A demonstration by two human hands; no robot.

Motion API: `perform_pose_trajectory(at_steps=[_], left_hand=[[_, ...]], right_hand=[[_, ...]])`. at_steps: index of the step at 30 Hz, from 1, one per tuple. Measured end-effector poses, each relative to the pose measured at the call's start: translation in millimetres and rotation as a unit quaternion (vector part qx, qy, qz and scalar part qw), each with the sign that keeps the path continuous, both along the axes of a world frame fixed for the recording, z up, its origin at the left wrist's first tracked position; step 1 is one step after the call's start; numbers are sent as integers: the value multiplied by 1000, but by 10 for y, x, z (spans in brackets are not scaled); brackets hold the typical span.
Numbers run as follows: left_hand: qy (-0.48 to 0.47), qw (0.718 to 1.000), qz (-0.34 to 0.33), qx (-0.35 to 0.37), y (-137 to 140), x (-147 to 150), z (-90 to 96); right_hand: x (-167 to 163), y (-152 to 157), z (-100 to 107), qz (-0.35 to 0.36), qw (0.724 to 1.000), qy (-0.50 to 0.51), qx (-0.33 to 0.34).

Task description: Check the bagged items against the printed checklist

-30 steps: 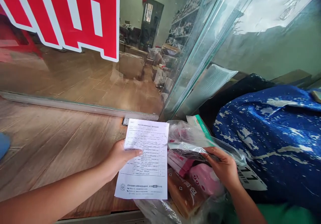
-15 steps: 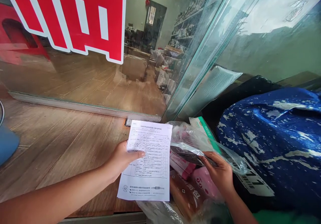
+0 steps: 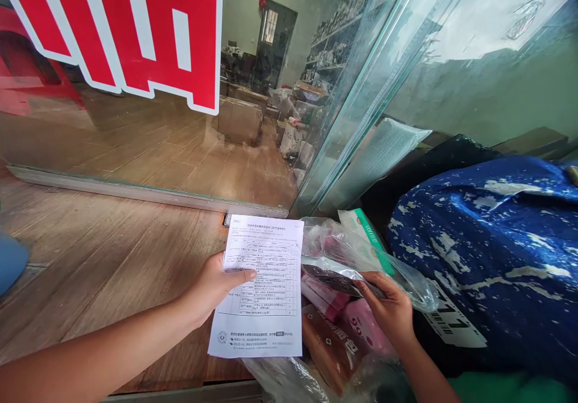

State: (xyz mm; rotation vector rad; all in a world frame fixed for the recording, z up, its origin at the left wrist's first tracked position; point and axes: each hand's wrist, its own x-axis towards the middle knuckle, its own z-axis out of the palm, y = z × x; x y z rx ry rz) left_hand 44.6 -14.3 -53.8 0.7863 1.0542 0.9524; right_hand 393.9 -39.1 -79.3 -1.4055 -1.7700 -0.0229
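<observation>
Two hands are at work, each with something in it. The left hand pinches one printed sheet by its left edge, thumb on top, and holds it flat and face up above the wooden floor, its table of rows plain to see. The right hand is closed on a dark flat packet at the mouth of one clear plastic bag, which lies just beside the sheet on its right. As far as the pictures show, the bag is already open and filled, and the goods are being gone through against the sheet; how many rows are done I cannot tell, since no marks show on the paper. Inside the bag I count at least four goods: the dark packet, a pink pack, a brown wrapped loaf and a green-edged box; more may lie hidden beneath. One large blue parcel with one barcode label lies to the right of the bag. Behind stands a glass door with red lettering.
</observation>
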Motion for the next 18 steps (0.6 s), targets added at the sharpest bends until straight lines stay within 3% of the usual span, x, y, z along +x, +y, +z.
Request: perform_pose_trajectory(at_steps=[18], left_hand=[[1, 1000, 0, -4, 2, -1, 35]], right_hand=[[-26, -18, -32, 11, 1000, 14, -14]])
